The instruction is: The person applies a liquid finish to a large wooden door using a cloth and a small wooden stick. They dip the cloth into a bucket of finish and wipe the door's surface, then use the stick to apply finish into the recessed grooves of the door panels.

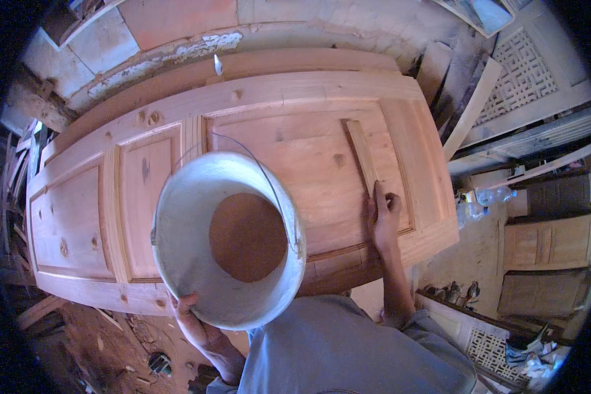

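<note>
A white bucket (184, 223) with a thin wire handle (269, 177) is tilted toward me over the near side of a panelled wooden door (295, 151). Fine brown powder (248, 238) covers its bottom. My left hand (194, 322) grips the bucket's near-left rim, thumb over the edge. On the door's right-hand panel, my right hand (383, 213) is closed on the near end of a narrow wooden strip (361, 151), which points away from me. The bucket hides part of the door's middle.
Behind this door lies another wooden board (276, 60), against a tiled ledge (177, 23). Lattice panels (519, 75) and planks lean at the right. Plastic bottles (496, 195) and cabinet-like wooden panels (548, 241) are farther right. Scraps litter the floor (121, 338) at lower left.
</note>
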{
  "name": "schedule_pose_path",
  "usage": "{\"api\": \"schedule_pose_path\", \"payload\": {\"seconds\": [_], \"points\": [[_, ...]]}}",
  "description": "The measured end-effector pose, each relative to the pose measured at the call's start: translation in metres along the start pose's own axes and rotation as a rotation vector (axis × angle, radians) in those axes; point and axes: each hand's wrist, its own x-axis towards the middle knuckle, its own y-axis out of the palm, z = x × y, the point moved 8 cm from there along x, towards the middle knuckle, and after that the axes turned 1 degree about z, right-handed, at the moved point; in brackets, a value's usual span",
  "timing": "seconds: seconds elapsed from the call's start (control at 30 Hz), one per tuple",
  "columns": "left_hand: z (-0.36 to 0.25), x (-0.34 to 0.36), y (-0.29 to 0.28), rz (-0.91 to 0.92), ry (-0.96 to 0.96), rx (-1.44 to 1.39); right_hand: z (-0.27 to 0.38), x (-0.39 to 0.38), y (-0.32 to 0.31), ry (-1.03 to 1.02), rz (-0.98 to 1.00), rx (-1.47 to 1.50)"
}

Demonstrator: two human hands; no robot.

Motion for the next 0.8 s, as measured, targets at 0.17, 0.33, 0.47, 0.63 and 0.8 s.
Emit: {"api": "schedule_pose_path", "payload": {"seconds": [0.17, 0.33, 0.47, 0.63, 0.8], "points": [[-0.006, 0.012, -0.020, -0.013, 0.059, -0.042, 0.026, -0.035, 0.001, -0.039, 0.157, -0.094], [-0.012, 0.020, -0.007, 0.010, 0.100, 0.010, 0.040, -0.021, 0.006, -0.040, 0.052, -0.156], [-0.006, 0.020, -0.001, 0.001, 0.003, -0.130, 0.039, -0.017, 0.010, -0.083, 0.045, -0.161], [0.001, 0.019, -0.006, 0.047, 0.011, -0.132, 0.034, -0.030, 0.005, -0.088, 0.060, -0.139], [0.001, 0.011, 0.001, 0.008, -0.012, -0.120, 0.034, -0.013, 0.000, -0.116, -0.003, -0.049]]}}
